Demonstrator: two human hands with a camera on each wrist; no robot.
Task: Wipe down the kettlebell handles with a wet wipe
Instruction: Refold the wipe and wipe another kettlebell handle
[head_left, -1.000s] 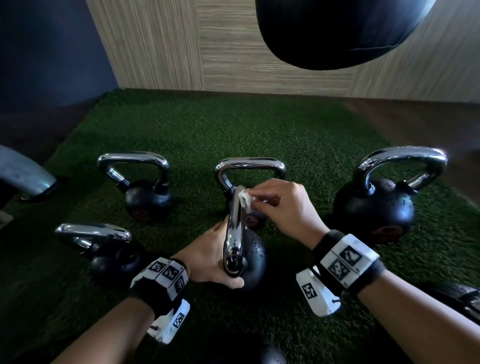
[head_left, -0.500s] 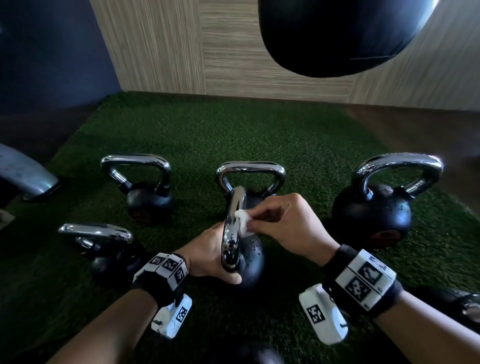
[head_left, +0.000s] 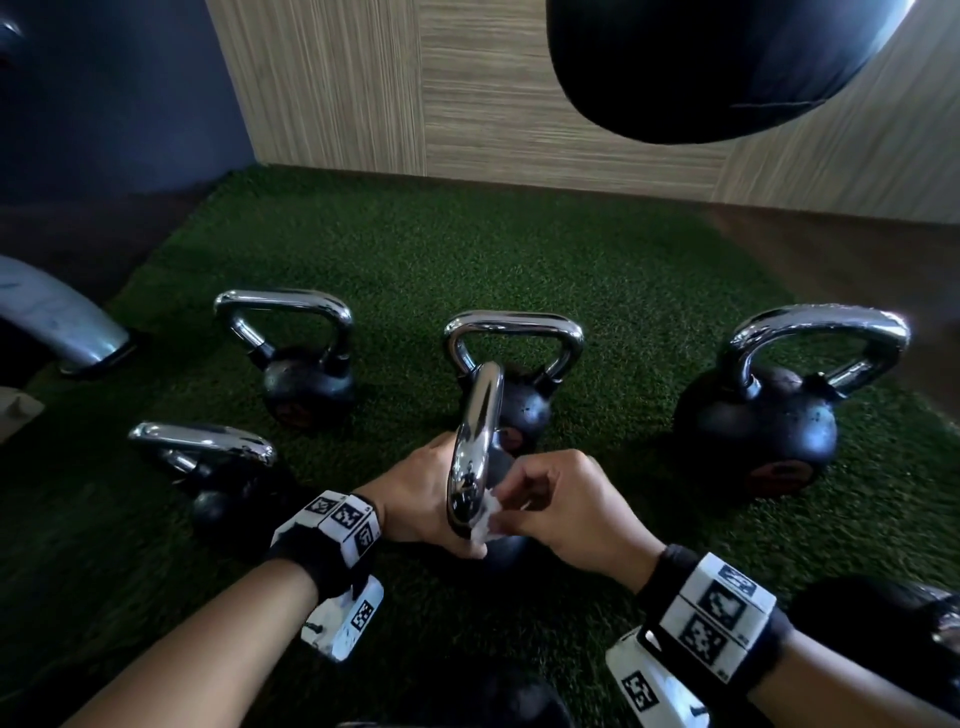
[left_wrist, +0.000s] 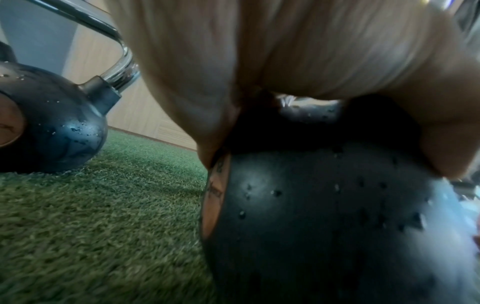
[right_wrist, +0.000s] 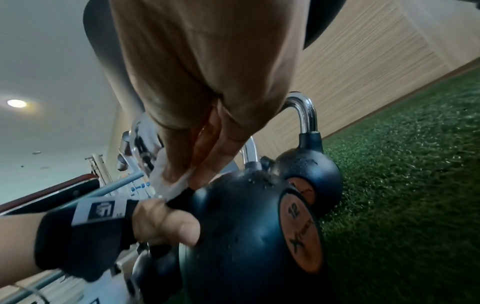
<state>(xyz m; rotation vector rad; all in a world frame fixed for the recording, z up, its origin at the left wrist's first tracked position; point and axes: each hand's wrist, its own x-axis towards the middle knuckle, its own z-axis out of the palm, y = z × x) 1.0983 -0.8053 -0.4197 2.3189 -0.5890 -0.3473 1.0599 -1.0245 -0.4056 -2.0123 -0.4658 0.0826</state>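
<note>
Sliding from the top of the chrome handle (head_left: 475, 441) down to its near foot, the right hand (head_left: 566, 506) pinches a wet wipe (head_left: 485, 517) against the metal. Left hand (head_left: 421, 493) curls around the black kettlebell (right_wrist: 249, 236) on the turf (head_left: 467, 249), steadying it. Heavy, rigid iron, slick chrome: brace the body low.

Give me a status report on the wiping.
Right hand pinches wipe against near kettlebell's handle, low end. Left hand steadies that kettlebell. Nothing in the way.
</note>
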